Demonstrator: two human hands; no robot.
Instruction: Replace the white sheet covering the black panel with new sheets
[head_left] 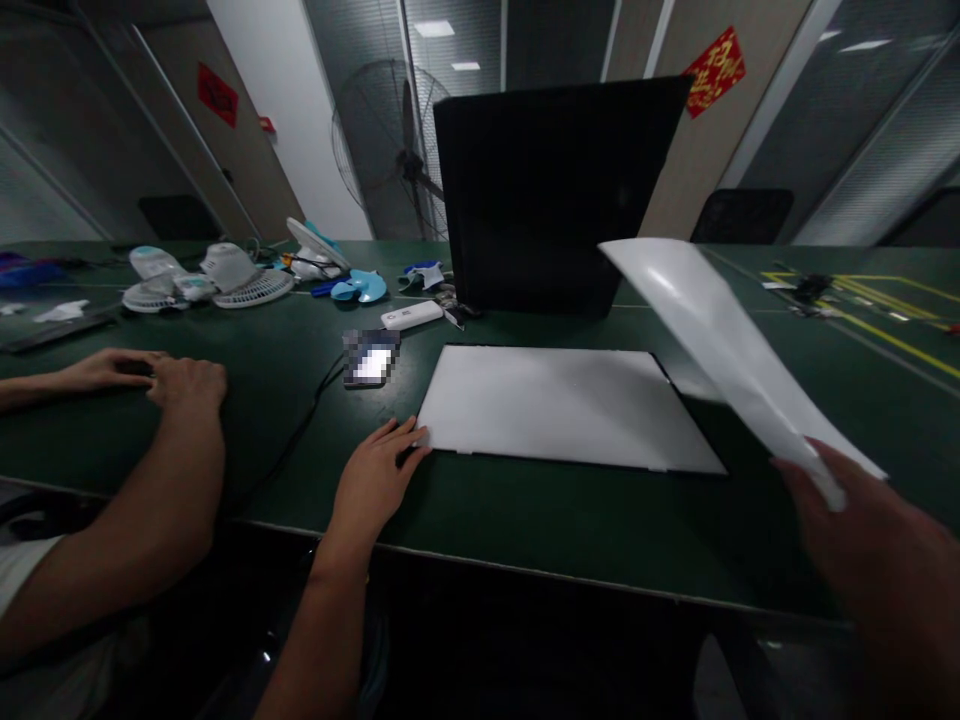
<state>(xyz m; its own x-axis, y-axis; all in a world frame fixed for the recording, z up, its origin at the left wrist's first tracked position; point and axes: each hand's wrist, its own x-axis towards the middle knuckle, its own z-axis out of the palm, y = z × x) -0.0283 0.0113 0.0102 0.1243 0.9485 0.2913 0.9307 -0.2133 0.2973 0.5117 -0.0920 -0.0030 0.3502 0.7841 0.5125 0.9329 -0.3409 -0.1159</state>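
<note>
A flat white rectangular panel (555, 405) with thin dark edges lies on the green table in front of me. My left hand (379, 470) has its fingers and thumb at the near left corner of this panel, holding it against the tabletop. To the right, my right hand (877, 540), somewhat blurred, grips one end of a thin white flexible sheet (712, 340). The sheet is raised and curls as it slants up and leftward, above the right side of the panel.
A large black screen-like panel (555, 190) stands behind the white one. A phone (371, 360) with a cable and a white stick-shaped device (412, 315) lie left of it. Small fan parts (247, 280) sit farther left. Another person's hands (180, 380) rest on the table at left.
</note>
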